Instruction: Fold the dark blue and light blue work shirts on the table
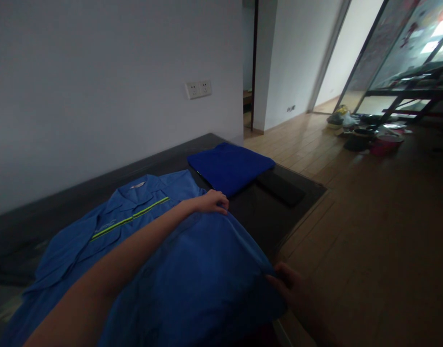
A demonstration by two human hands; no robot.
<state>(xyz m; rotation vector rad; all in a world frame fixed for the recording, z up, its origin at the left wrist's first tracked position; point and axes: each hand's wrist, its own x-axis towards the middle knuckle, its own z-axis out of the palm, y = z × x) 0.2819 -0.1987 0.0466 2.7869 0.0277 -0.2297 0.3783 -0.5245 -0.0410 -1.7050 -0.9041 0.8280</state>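
Observation:
A blue work jacket (134, 207) with a collar and a yellow-green stripe across the chest is spread on a dark tabletop (253, 217). My left hand (214, 201) reaches across it, fingers closed on the cloth at the upper edge of the raised part. At the lower right, my right hand (288, 284) pinches the edge of the same jacket, beyond the table's near side. Between the two hands the fabric is lifted and stretched. The lower part of the jacket runs out of view at the bottom.
A folded darker blue garment (232, 166) lies at the far end of the table, beside a flat black object (281, 188). A white wall with sockets (198, 89) borders the table. Basins and bags (373, 132) sit on the wooden floor at the far right.

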